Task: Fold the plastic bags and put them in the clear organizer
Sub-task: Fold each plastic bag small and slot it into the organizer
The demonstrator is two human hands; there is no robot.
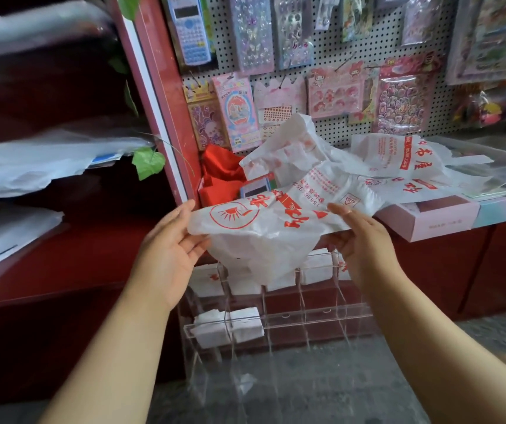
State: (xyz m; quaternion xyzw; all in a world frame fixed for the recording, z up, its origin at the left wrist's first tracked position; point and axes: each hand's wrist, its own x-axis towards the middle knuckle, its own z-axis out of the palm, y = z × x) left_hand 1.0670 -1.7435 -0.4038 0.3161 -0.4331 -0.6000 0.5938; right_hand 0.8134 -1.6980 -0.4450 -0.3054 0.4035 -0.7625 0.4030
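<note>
Overhead, a white perforated pegboard wall (331, 41) carries hanging sticker packs. Below it, a heap of crumpled white plastic bags with red print (398, 160) lies on the pink boxes. Lower, the clear acrylic organizer with tiered compartments (276, 319) holds small folded white bags (227, 327) in its left slots. One white red-printed plastic bag (264, 231) hangs stretched above it; the left hand (169, 249) and right hand (358, 240) pinch its edges, fingers curled on the plastic.
</note>
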